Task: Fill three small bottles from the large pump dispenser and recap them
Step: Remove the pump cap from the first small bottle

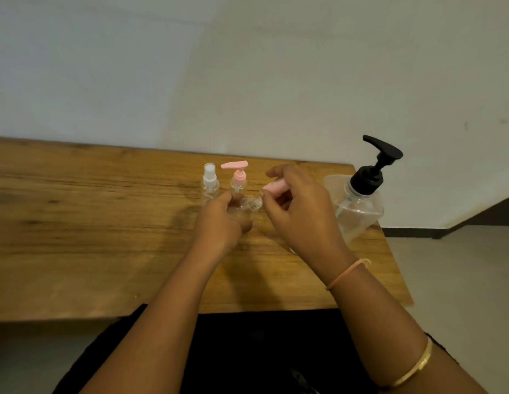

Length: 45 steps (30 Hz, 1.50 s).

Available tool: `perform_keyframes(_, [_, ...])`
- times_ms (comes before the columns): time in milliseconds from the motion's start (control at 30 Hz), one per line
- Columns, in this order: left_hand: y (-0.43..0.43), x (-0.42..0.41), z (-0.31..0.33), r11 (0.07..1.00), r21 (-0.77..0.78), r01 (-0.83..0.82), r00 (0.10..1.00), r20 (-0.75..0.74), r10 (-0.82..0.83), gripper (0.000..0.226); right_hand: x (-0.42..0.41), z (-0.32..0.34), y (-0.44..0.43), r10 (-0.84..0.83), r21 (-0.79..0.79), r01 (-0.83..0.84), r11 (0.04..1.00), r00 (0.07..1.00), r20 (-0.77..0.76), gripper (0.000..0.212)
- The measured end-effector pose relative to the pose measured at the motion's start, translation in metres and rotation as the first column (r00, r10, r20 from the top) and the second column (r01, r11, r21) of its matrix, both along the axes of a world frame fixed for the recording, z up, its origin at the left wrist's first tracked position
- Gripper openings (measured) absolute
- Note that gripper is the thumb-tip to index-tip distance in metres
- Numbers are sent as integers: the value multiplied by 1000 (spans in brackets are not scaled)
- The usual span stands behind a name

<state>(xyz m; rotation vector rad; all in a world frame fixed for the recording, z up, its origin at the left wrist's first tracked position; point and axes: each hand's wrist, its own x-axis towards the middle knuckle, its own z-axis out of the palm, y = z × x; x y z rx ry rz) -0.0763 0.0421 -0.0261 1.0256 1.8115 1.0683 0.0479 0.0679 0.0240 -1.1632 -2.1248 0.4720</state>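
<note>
Two stand capped, spray bottle (210, 182) and pump bottle (238, 182); our left hand (220, 224) grips the third bottle (252, 203), our right hand (300, 216) pinches its pink cap (273, 185); filling seems unstarted.

Table (77, 223): far edge at wall (247, 66), floor (460, 280) to its R. On table, centre rear: spray btl (210, 182) and small pump btl (238, 180), upright, side by side, spray btl on L; contact between them cannot be told. Just in front of both: third small btl (251, 203), tilted, in L hand (222, 223), neck toward R. Its cap (273, 185) in R hand (298, 214), just R of and above that neck. Large pump dispenser (361, 206) upright by table's R edge, R of R hand, well apart from the small btls.
</note>
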Motion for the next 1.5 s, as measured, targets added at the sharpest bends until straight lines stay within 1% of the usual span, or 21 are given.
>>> perform_keyframes(67, [0, 0, 1, 999, -17, -43, 999, -22, 43, 40, 6, 4, -4, -16, 90, 17, 996, 1000, -12, 16])
perform_keyframes(133, [-1, -1, 1, 996, -14, -90, 996, -20, 90, 36, 13, 6, -11, -47, 165, 46, 985, 999, -1, 15])
perform_keyframes(233, [-5, -3, 3, 986, 2, -164, 986, -10, 164, 31, 24, 10, -26, -89, 188, 90, 978, 996, -10, 13])
perform_keyframes(300, [-8, -3, 7, 981, 8, -195, 981, -17, 195, 30, 30, 11, -35, -112, 101, 106, 989, 992, 54, 13])
perform_keyframes(367, [-12, -1, 11, 978, 20, -208, 978, -18, 208, 31, 33, 2, -39, -105, -43, 115, 992, 976, 191, 15])
perform_keyframes(467, [-16, 5, 17, 980, 39, -194, 980, -40, 196, 32, 32, -25, -40, -79, -176, 150, 973, 931, 357, 23])
perform_keyframes(567, [-19, 9, 22, 982, 44, -183, 982, -38, 185, 33, 28, -50, -40, -83, -239, 204, 949, 897, 434, 23])
perform_keyframes(700, [-22, 15, 25, 985, 50, -165, 985, -50, 168, 34, 30, -71, -39, -79, -248, 244, 938, 843, 532, 22])
perform_keyframes(767, [-23, 17, 27, 986, 53, -157, 986, -55, 160, 34, 31, -77, -39, -90, -241, 257, 936, 835, 543, 25])
perform_keyframes(933, [-26, 18, 30, 988, 51, -145, 985, -83, 149, 35, 28, -81, -36, -108, -230, 262, 937, 845, 523, 21])
perform_keyframes(1100, [-26, 20, 33, 989, 63, -131, 986, -92, 137, 35, 28, -77, -38, -104, -230, 260, 938, 844, 527, 21])
perform_keyframes(1400, [-25, 28, 34, 992, 61, -110, 987, -109, 116, 35, 36, -61, -44, -85, -312, 271, 910, 862, 500, 41])
perform_keyframes(1500, [-28, 31, 36, 992, 63, -105, 988, -110, 112, 34, 38, -59, -45, -76, -329, 268, 905, 865, 496, 42])
